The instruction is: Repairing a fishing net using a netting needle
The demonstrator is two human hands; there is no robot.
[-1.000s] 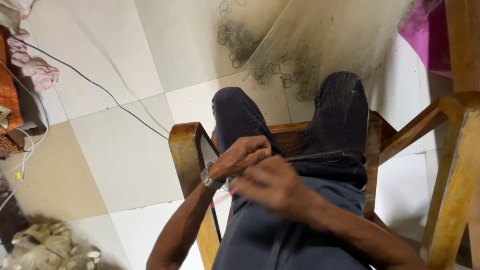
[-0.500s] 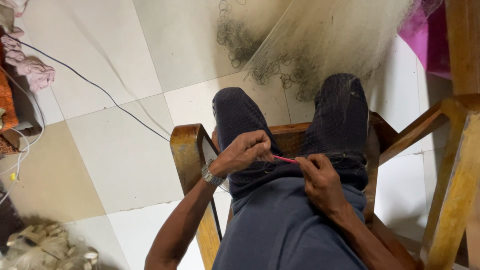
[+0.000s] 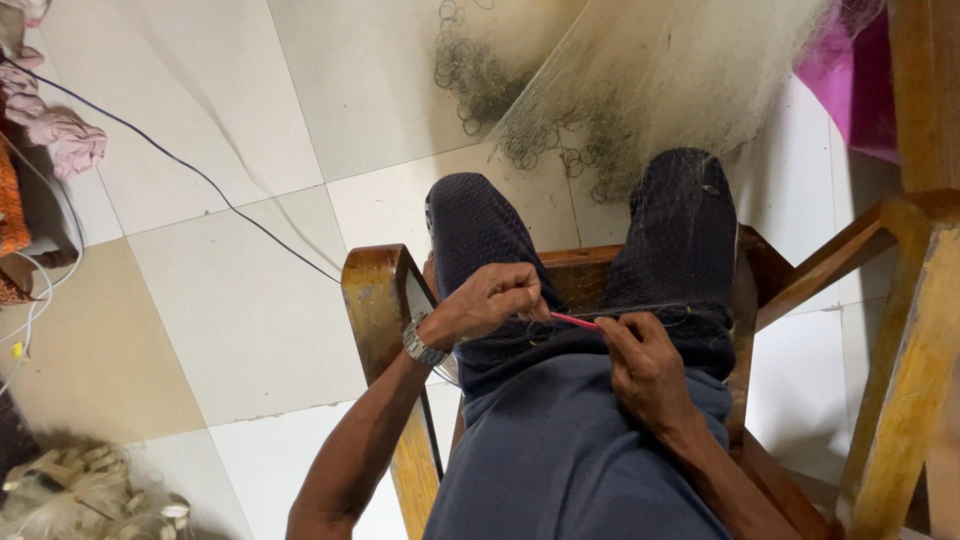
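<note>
Seemingly mid-mend, left hand [image 3: 490, 300] pinches fishing net [image 3: 640, 312], right hand [image 3: 645, 365] grips red netting needle [image 3: 575, 320], next needing taut twine

A single head-mounted view looks steeply down from above the seated person's lap, at close range. The knees point toward the top edge of the frame, and the forearms enter from the bottom edge. The wooden chair [image 3: 378, 300] occupies the centre; the tiled floor [image 3: 240, 300] fills the left and upper areas. A wooden frame [image 3: 915, 330] borders the right edge.
</note>
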